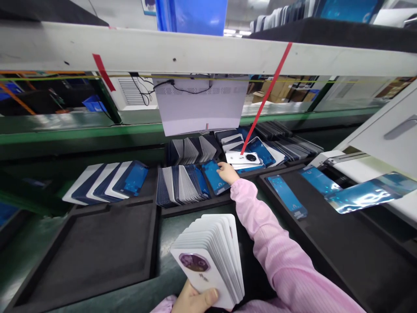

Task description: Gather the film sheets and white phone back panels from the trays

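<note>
My left hand [195, 300] holds a fanned stack of white phone back covers [211, 256] low in the view; the front cover shows a purple camera ring. My right hand [227, 172], in a pink sleeve, reaches forward and touches a white back cover with a black camera ring [243, 158] lying on the far pile. Whether the fingers grip it is unclear. Beside that hand stands a row of covers on edge with blue film [185, 180].
Black foam trays lie left [97, 252] and right [342, 243]. Another row of covers [107, 181] leans at the far left. Blue film strips [286, 195] and a shiny film [368, 193] lie on the right. A white shelf beam [195, 52] and a hanging white panel [200, 106] overhang the back.
</note>
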Available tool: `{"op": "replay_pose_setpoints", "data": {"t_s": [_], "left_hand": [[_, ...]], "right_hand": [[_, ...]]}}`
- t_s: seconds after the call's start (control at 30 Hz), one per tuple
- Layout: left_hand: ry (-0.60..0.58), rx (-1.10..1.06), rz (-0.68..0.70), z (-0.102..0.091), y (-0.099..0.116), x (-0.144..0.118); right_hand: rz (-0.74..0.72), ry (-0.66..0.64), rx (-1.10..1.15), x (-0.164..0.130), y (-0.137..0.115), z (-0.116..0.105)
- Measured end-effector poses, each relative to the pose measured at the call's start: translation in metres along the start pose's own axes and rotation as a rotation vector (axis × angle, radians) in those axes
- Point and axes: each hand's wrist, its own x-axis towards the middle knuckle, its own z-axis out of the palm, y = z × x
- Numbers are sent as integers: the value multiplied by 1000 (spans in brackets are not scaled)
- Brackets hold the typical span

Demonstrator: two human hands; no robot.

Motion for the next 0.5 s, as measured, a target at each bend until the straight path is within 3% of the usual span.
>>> {"op": "replay_pose_setpoints", "data": {"t_s": [0.1, 0.33, 0.5], "left_hand": [[31, 40, 3, 1, 0, 1], [103, 37, -10, 2, -1, -1], [55, 6, 9, 4, 0, 0]], "right_hand": [[28, 12, 110, -1, 7, 1], [57, -80, 92, -20, -1, 49], [-6, -187, -47, -17, -12, 42]]}}
